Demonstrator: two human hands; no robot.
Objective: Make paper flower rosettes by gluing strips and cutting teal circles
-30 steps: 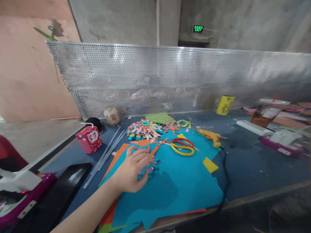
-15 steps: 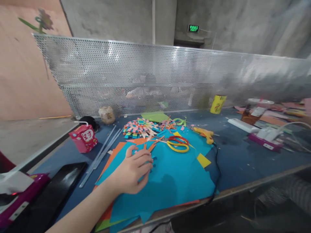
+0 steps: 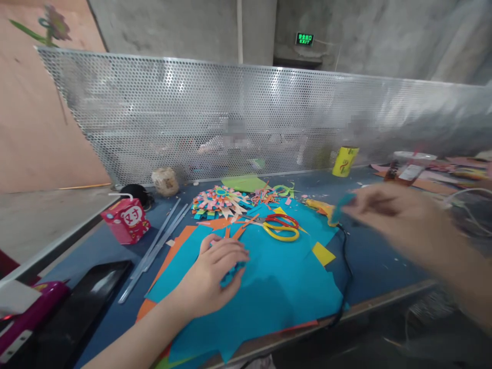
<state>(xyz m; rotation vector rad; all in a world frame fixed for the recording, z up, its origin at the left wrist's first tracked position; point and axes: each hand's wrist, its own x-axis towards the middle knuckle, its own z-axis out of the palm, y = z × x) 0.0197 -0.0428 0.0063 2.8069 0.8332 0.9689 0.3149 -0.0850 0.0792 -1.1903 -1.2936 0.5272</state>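
My left hand [image 3: 215, 271] rests over the large blue paper sheets [image 3: 284, 287], its fingers curled round a small blue paper piece [image 3: 231, 275] that is mostly hidden. Orange paper strips [image 3: 242, 231] lie just beyond its fingertips. At the right, my right hand [image 3: 400, 215], smeared by motion, is raised above the table and pinches a small blue paper strip [image 3: 341, 207]. Behind that strip lies a yellow glue gun [image 3: 321, 207]. Scissors [image 3: 282, 227] with red and yellow handles lie on the blue sheets, near a multicoloured paper rosette [image 3: 219, 200].
On the left are a pink drink carton [image 3: 126, 220], clear glue sticks [image 3: 154, 251] and a black phone-like slab [image 3: 84, 307]. A yellow can [image 3: 345, 161] and a drink cup [image 3: 409, 168] stand at the back right. A perforated metal screen [image 3: 192, 113] borders the table.
My right hand has come into view from the right with a blue paper strip. My left hand stays in nearly the same place, and more blue paper shows between its thumb and fingers.
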